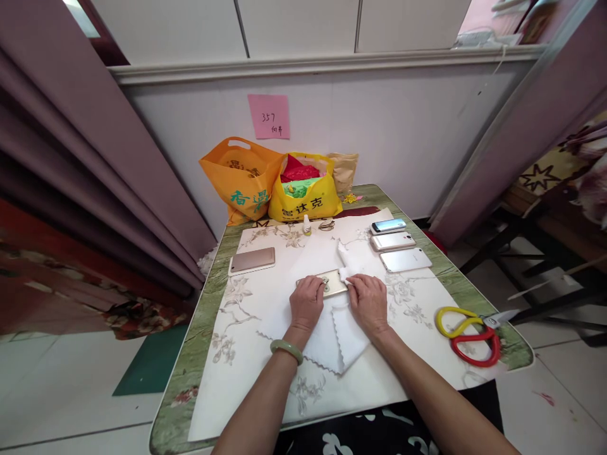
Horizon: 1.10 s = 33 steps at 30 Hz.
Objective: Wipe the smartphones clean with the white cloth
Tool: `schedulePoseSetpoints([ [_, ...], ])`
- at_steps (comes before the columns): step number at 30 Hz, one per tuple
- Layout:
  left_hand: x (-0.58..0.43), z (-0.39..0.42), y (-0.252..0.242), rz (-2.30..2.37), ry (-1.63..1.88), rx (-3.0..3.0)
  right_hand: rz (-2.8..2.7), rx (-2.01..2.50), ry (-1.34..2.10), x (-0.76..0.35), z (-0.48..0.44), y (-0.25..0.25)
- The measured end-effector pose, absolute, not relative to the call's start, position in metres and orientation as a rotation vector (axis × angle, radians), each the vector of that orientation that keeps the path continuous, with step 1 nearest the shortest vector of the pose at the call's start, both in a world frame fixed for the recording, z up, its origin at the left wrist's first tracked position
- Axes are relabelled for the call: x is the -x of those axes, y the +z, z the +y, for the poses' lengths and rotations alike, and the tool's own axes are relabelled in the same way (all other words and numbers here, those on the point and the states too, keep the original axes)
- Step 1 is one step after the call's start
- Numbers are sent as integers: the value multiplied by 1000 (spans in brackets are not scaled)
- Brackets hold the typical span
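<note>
A gold phone (334, 284) lies on the floral paper in front of me, near a white scalloped cloth (327, 340). My left hand (307, 304) has its fingers closed on the phone's left end. Pinched in my right hand (368, 303) is a small white wipe (344, 275) that touches the phone's right end. More white material (345, 254) stands up just behind it. A small white bottle (306, 225) is farther back on the paper.
Several phones lie at the right (406, 260); a rose-gold one (253, 259) is at the left. Scissors (474, 335) sit near the right edge. Orange (244, 189) and yellow bags (306, 202) stand against the wall.
</note>
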State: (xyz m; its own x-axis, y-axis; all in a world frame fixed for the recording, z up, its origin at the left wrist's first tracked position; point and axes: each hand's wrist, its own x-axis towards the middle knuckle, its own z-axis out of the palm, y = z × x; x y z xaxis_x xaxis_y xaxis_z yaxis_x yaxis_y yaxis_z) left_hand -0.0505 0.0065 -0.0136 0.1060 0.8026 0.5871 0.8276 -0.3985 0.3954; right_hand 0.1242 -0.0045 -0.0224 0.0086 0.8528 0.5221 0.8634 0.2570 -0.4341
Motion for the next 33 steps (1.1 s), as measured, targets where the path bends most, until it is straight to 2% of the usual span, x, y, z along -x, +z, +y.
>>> schedulePoseSetpoints([
  [7,52,4,-16,-1616,-1150,2225,-1637,1590,42,-133,-3,-28],
  [22,55,8,-27,-1493,-1322,2528,-1649,1551,81,-134,-3,-29],
  [33,50,3,-11,-1563,-1172,2517,-1706,1532,67,-134,-4,-31],
])
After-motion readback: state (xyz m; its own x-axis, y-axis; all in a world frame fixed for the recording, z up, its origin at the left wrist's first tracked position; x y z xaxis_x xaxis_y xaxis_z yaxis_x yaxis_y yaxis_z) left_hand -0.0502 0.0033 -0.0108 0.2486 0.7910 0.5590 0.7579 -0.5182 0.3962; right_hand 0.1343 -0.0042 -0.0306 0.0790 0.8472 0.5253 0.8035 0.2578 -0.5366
